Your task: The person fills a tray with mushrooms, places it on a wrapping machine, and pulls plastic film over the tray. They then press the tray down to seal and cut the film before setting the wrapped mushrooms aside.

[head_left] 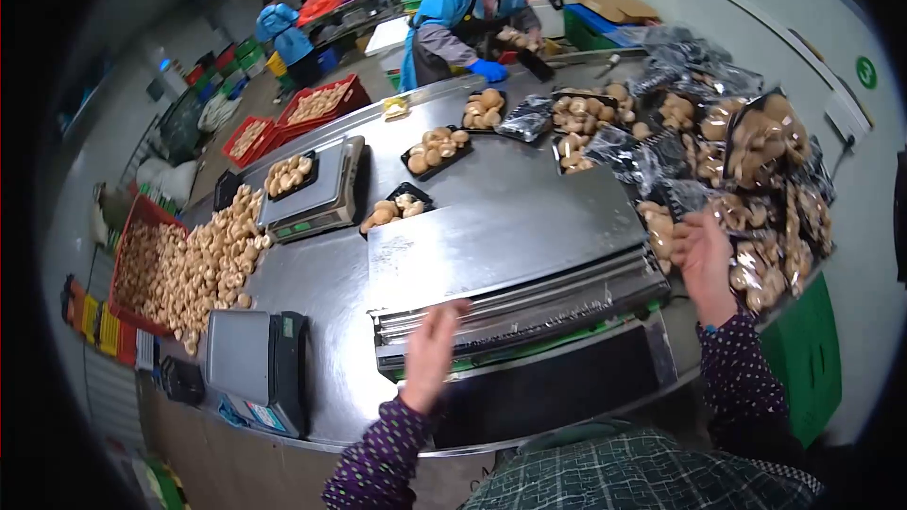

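My left hand [433,354] hangs over the left front corner of the film wrapping machine [501,236], its fingers stretched out and slightly blurred, holding nothing. Beyond the machine's right end, my right hand [704,260] is loosely bent with fingers apart. It is close beside a film-wrapped tray of mushrooms [657,227] at the edge of a big pile of wrapped mushroom packs [765,142]. Behind the machine's flat metal top stands a black tray with mushrooms [392,211], with another mushroom tray [436,149] farther back.
A scale [316,194] bears a mushroom tray; a second scale [250,359] stands at the front left. Loose mushrooms [213,255] spill from a red crate [132,246]. Across the steel table [331,279], a person in blue [453,9] handles a pack. A green crate [803,359] stands at right.
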Motion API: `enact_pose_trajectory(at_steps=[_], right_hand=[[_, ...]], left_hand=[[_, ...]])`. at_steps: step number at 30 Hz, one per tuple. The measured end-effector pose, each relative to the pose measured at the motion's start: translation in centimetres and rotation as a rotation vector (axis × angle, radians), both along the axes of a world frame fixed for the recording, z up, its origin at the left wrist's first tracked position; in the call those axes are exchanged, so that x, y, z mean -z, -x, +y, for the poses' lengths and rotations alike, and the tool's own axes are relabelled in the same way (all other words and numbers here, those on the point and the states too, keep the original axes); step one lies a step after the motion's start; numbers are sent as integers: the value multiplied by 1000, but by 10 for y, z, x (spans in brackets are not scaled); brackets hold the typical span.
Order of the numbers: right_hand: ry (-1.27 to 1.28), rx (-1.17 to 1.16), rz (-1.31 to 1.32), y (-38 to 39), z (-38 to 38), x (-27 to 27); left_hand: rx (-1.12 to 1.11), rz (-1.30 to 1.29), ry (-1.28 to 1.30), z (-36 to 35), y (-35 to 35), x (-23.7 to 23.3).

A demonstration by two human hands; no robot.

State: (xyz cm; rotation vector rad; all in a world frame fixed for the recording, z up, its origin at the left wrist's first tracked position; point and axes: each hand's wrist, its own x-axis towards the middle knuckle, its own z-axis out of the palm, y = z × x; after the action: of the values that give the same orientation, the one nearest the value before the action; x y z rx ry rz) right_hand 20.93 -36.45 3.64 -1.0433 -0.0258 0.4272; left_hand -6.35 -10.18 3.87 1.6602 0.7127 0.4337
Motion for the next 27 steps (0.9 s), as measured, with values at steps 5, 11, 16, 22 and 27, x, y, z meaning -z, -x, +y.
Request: enact_pose_trajectory(at_steps=[5,11,16,22,27], right_hand=[[342,-388,-264,-27,154,-16],[623,-717,-662,-60,368,65],[953,-790,-1176,-70,499,187],[930,-1033,-850,-58,526,193],[766,-878,-767,-70,513,168]], left_hand=[[-404,-153,-144,169,-16,34],[-613,126,155,275,-17,133],[-591,227,167,307,-40,192],[-435,140,289,332,-57,204],[-441,123,203,327,-78,159]])
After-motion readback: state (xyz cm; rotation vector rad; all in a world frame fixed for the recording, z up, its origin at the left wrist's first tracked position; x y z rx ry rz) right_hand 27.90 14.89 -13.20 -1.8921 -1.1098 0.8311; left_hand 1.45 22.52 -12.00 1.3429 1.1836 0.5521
